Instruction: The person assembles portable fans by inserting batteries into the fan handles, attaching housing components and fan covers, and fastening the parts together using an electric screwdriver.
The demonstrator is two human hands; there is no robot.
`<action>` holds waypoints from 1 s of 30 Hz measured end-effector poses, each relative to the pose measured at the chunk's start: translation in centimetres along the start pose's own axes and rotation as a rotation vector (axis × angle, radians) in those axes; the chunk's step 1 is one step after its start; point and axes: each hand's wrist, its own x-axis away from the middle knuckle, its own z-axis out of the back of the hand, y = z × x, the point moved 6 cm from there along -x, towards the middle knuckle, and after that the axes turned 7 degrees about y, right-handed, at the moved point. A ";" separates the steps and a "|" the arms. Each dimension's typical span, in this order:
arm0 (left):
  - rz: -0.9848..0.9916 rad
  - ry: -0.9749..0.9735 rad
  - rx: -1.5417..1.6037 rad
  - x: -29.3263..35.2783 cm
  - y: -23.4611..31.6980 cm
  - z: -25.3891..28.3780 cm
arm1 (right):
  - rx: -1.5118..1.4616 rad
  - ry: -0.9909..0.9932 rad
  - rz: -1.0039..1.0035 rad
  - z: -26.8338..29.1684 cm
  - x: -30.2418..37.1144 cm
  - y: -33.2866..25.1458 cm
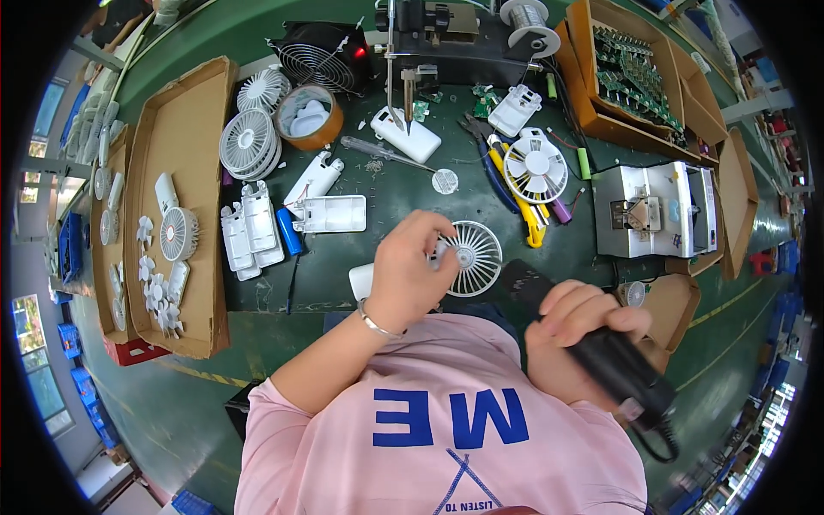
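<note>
My right hand (579, 335) is wrapped round a black corded electric screwdriver (614, 360), tilted with one end toward the bench and its cord trailing behind. A round white fan grille (477, 257) lies at the bench's front edge, and over its left side my left hand (412, 268) is closed in a pinch. Whatever sits between those fingertips is too small and hidden to name. Partly covered by the left hand, a white plastic piece (361, 280) shows beside the wrist. Farther left lie open white casing halves (330, 215) and a blue-handled screwdriver (289, 232).
A soldering stand (410, 86) with a solder spool (525, 24) stands at the back. Yellow-handled cutter (534, 230), pliers (498, 176) and an open fan head (536, 167) lie right. Cardboard trays (215, 283) and a silver-white machine (657, 210) flank the work area.
</note>
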 end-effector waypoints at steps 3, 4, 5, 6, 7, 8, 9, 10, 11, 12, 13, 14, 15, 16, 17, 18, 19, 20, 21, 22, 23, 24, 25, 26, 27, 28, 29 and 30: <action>0.176 0.110 0.194 1.1 -2.0 1.1 | -0.009 -0.247 0.039 -1.2 1.7 2.4; 0.177 0.106 0.195 1.0 -2.0 1.1 | -0.024 -0.322 0.040 -1.6 2.0 2.9; 0.206 0.131 0.253 1.0 -2.2 1.1 | -0.040 -0.398 0.041 -1.9 2.4 3.7; 0.237 0.157 0.311 1.1 -2.4 1.2 | -0.061 -0.474 0.056 -2.3 2.7 4.1; 0.234 0.151 0.315 0.9 -2.2 1.1 | -0.025 -0.498 0.076 -2.6 3.0 4.3; 0.241 0.142 0.328 0.8 -2.0 1.0 | 0.011 -0.522 0.096 -2.8 3.2 4.3; 0.249 0.133 0.341 0.7 -1.9 0.9 | 0.016 -0.562 0.100 -2.8 3.4 4.1; 0.250 0.134 0.338 0.8 -1.9 0.8 | 0.013 -0.603 0.103 -2.8 3.8 4.1; 0.249 0.149 0.347 0.8 -1.9 0.9 | -0.005 -0.597 0.112 -2.7 4.1 4.1; 0.248 0.163 0.357 0.8 -1.9 0.9 | -0.006 -0.596 0.111 -2.7 4.0 4.2; 0.250 0.162 0.358 0.8 -2.0 0.8 | -0.011 -0.609 0.109 -2.6 4.0 4.2; 0.260 0.187 0.352 0.9 -2.2 0.9 | -0.015 -0.622 0.107 -2.5 4.0 4.2; 0.269 0.210 0.347 0.9 -2.4 0.9 | -0.012 -0.621 0.105 -2.4 4.0 4.1; 0.270 0.210 0.346 0.9 -2.4 0.9 | -0.014 -0.616 0.077 -2.4 3.8 4.2; 0.268 0.224 0.355 0.9 -2.4 1.0 | -0.016 -0.610 0.049 -2.4 3.7 4.3; 0.266 0.238 0.363 0.9 -2.3 1.0 | -0.016 -0.609 0.048 -2.4 3.7 4.2; 0.267 0.239 0.362 0.9 -2.4 1.1 | -0.009 -0.585 0.053 -2.3 3.7 4.1; 0.264 0.237 0.374 0.9 -2.5 1.1 | -0.002 -0.561 0.058 -2.3 3.8 4.0; 0.261 0.235 0.385 0.9 -2.5 1.1 | -0.005 -0.562 0.057 -2.3 3.8 4.0; 0.261 0.233 0.387 0.8 -2.4 1.0 | -0.003 -0.552 0.047 -2.1 3.7 4.0; 0.264 0.222 0.391 0.8 -2.3 1.0 | -0.001 -0.543 0.037 -2.0 3.6 3.9; 0.266 0.212 0.395 0.7 -2.1 0.9 | 0.001 -0.543 0.036 -2.0 3.4 3.9; 0.267 0.210 0.394 0.7 -2.1 0.9 | 0.019 -0.517 0.042 -2.1 3.1 4.0; 0.273 0.203 0.378 0.8 -2.2 0.9 | 0.036 -0.492 0.048 -2.1 2.9 4.1; 0.279 0.196 0.362 0.8 -2.3 0.9 | 0.015 -0.458 0.056 -2.1 2.8 4.2; 0.279 0.195 0.360 0.8 -2.3 0.9 | 0.015 -0.457 0.056 -2.1 2.7 4.4; 0.281 0.197 0.377 0.8 -2.4 0.9 | -0.049 -0.437 0.051 -2.0 2.6 4.6; 0.282 0.200 0.393 0.9 -2.4 0.8 | -0.113 -0.417 0.045 -1.9 2.6 4.8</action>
